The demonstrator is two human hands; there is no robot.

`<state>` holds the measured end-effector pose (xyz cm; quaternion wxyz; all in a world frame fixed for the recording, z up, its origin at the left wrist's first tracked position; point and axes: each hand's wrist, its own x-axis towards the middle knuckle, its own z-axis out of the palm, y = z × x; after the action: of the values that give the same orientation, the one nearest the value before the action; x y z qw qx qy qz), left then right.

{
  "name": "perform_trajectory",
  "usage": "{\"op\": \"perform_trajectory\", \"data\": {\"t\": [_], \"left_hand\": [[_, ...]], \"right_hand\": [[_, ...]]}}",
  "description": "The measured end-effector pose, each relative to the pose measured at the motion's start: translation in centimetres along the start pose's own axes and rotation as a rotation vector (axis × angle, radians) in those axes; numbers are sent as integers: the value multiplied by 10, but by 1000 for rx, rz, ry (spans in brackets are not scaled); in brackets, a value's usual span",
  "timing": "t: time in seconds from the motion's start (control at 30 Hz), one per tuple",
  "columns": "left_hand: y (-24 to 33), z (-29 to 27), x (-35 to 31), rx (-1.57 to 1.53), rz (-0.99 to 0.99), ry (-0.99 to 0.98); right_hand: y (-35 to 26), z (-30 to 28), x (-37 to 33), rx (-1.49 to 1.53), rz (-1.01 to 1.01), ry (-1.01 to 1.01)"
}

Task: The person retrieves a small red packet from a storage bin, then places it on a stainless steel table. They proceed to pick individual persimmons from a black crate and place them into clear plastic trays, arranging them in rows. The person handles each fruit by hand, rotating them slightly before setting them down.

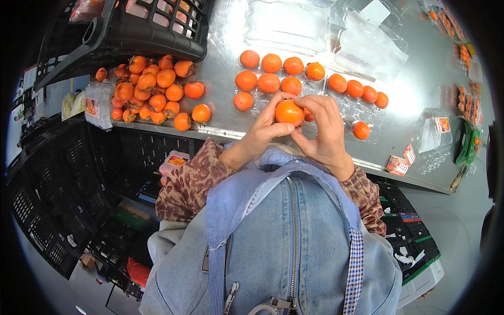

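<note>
A round orange persimmon point(289, 113) is held up between my two hands above the front of the steel table. My left hand point(258, 128) closes round its left side, with the thumb along the bottom edge. On the other side, my right hand point(328, 136) has its fingers and thumb bent against the fruit. Beneath and beyond them, a clear plastic tray point(258, 106) carries rows of persimmons, partly hidden by my hands. To its right, another clear tray point(374, 116) has a row of persimmons along its far side and one near its front edge.
A loose heap of persimmons point(149, 94) lies on the left, before a black crate point(100, 39). Flat clear packaging point(286, 23) lies at the back. Printed labels point(397, 165) and a clear lid point(436, 137) sit at the right. Black crates point(50, 194) stand below the table.
</note>
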<state>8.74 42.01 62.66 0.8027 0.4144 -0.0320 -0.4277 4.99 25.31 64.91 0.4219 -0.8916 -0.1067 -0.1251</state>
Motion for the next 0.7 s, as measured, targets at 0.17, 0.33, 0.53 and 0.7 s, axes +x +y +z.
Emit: {"op": "perform_trajectory", "data": {"t": [0.17, 0.33, 0.53, 0.7], "left_hand": [[0, 7, 0, 184, 32, 109], [3, 0, 1, 238, 21, 216], [-1, -5, 3, 213, 44, 260], [0, -6, 4, 231, 35, 241]], "right_hand": [[9, -8, -2, -37, 34, 11], [38, -19, -3, -161, 186, 62], [54, -20, -2, -354, 183, -93], [53, -18, 7, -396, 130, -151]]}}
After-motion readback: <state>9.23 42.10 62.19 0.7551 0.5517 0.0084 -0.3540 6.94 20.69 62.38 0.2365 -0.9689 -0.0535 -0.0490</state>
